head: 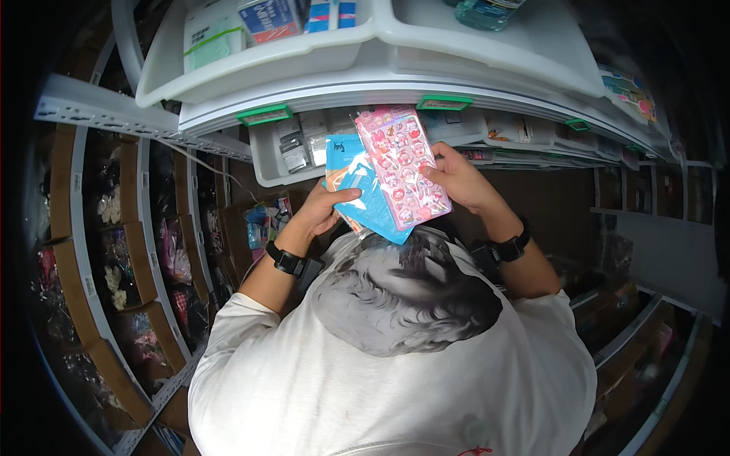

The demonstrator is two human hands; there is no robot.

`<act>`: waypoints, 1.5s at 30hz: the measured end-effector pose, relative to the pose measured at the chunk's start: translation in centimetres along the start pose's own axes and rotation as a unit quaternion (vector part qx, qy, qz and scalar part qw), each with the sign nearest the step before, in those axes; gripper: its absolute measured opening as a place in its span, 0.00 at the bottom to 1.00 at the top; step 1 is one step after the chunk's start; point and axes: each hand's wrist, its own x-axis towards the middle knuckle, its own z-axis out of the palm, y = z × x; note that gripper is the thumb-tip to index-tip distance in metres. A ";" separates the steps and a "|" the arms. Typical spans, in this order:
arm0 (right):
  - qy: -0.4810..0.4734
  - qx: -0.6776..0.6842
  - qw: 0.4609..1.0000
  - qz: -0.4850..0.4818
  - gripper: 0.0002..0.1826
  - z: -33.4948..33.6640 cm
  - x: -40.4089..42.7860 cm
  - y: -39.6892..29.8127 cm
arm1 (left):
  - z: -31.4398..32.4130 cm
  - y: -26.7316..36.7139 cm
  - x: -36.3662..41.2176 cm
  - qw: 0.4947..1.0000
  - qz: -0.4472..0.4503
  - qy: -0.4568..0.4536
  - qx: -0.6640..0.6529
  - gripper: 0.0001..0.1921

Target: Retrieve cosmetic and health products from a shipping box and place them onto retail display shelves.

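My left hand grips a glossy blue packet near its lower left edge, thumb on top. Another flat package with an orange and white edge shows beneath the blue one. In my right hand is a pink sticker sheet in clear wrap, printed with small cartoon figures. The sheet overlaps the right part of the blue packet and hides it there. Both hands are in front of my chest, just below a shelf edge.
White plastic bins holding boxes and a bottle stand on the shelf above. Below it, a lower white bin contains small packets. Green label holders line the shelf edge. Cardboard bins of bagged goods fill racks at left.
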 end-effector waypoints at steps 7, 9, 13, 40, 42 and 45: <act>0.069 -0.012 0.998 0.002 0.11 -10.8 -3.8 3.2 | 3.0 -2.6 5.3 0.997 -0.069 0.020 -0.025 0.26; 0.084 0.037 0.996 -0.017 0.11 -14.1 -5.6 4.2 | 5.3 -3.7 7.0 0.996 -0.075 0.023 -0.033 0.25; 0.150 0.038 0.988 -0.018 0.11 -23.3 -9.9 6.9 | 9.3 -7.1 12.0 0.995 -0.093 0.017 -0.040 0.23; 0.419 -0.526 0.736 -0.083 0.30 -56.8 -0.4 12.9 | 31.1 -15.2 22.0 0.992 -0.087 0.073 0.059 0.24; 0.313 -0.543 0.776 -0.068 0.27 -53.9 -2.2 13.8 | 31.1 -15.7 22.0 0.992 -0.100 0.069 0.036 0.24; 0.143 -0.415 0.771 -0.460 0.34 -44.6 -9.1 9.4 | 30.7 -16.4 22.5 0.991 -0.109 0.072 0.035 0.24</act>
